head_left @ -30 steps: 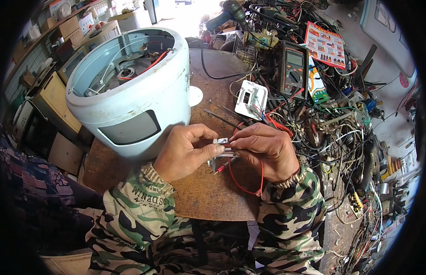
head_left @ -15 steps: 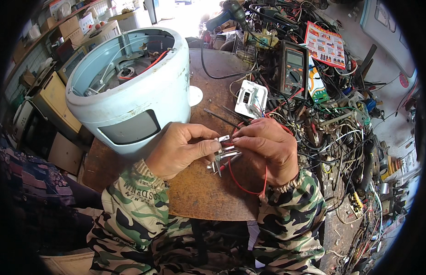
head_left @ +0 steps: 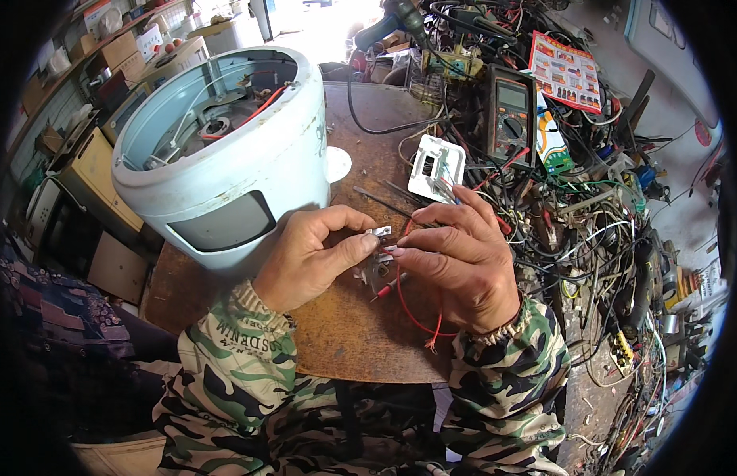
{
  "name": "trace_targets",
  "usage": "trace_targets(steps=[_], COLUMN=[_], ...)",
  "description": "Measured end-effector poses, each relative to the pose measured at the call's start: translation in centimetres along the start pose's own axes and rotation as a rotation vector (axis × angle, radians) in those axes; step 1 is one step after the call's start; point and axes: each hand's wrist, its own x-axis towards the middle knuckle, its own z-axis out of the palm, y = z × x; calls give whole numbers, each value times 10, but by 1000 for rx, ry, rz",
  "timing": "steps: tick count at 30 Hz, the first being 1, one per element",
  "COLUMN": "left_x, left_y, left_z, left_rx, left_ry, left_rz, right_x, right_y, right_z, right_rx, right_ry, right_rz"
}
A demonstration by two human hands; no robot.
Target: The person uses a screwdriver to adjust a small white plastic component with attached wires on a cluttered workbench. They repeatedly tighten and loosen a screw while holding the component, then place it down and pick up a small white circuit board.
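Observation:
Over the brown wooden table, my left hand pinches a small silvery metal piece between thumb and forefinger. Close by on its right, my right hand grips a thin red wire with thumb and fingertip, its other fingers lifted and apart. The wire loops down below my hand to a frayed end. A red-tipped probe lies on the table beneath my fingers. What joins the metal piece and the wire, if anything, is too small to tell. Behind my right fingers sits a white plastic cover with thin wires in it.
A pale blue round appliance housing with an open top stands at the left. A multimeter, a red-and-white printed sheet and tangled cables crowd the right side. A blue power tool lies at the back.
My right hand has loosened, its upper fingers lifting and spreading. The frayed wire end has swung left and slightly down. My left hand has barely moved.

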Motion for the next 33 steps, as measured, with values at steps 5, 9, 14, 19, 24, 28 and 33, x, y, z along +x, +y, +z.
trace_targets(steps=[5, 9, 14, 19, 24, 28, 33], left_x=[-1, -4, -3, -4, -4, -3, -2], left_y=[-5, -7, 0, -3, -7, 0, -7], left_z=[7, 10, 13, 9, 9, 8, 10], left_rx=[90, 40, 1, 28, -104, -57, -47], left_ry=[154, 222, 224, 171, 133, 85, 54], left_rz=[130, 128, 165, 145, 122, 121, 174], right_x=[-3, -4, -6, -9, -16, -16, -16], right_y=[13, 2, 6, 10, 18, 18, 14], right_z=[8, 7, 1, 5, 15, 15, 20], right_rx=[-96, 110, 222, 437, 692, 777, 761], right_ry=[207, 386, 349, 370, 326, 346, 348], right_rz=[62, 392, 489, 667, 742, 726, 756])
